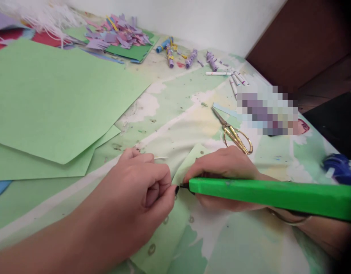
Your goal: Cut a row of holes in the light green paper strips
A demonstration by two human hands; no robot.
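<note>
My left hand is closed at the edge of a narrow light-green paper strip, with thumb and index finger pinched there. Dark ring-like marks or holes run along the strip. A short white string pokes out beside my left fingers. From the right, my right hand grips a long bright green tool whose thin dark tip points at my left thumb, over the strip. The tool hides part of my right hand and wrist. Gold-handled scissors lie just beyond my right hand.
Large light-green paper sheets cover the left side. Behind lie paper scraps, white strings, rolled paper tubes and white markers. A blue object sits near the table's right edge. One patch is blurred out.
</note>
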